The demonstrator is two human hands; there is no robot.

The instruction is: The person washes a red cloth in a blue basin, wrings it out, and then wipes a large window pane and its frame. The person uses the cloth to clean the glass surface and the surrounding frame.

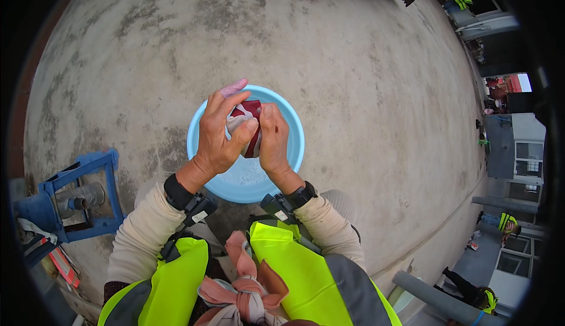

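Note:
A damp-looking dark red and white cloth (252,125) is bunched up between my two hands above a light blue plastic basin (298,158). My left hand (215,131) grips its left side, thumb across the front. One finger of that hand has a pinkish covering (234,88) over its tip. Against the cloth's right side, my right hand (273,138) presses with thumb and curled fingers. Foamy water (245,172) shows in the basin below my wrists. The cloth's lower and far parts are partly hidden by my fingers.
The basin stands on a stained concrete floor (375,105). At my left is a blue metal frame (115,189) with a clear plastic bottle (88,196) inside it. Several people in yellow vests are along the building at the far right. A grey pipe (441,299) crosses the lower right.

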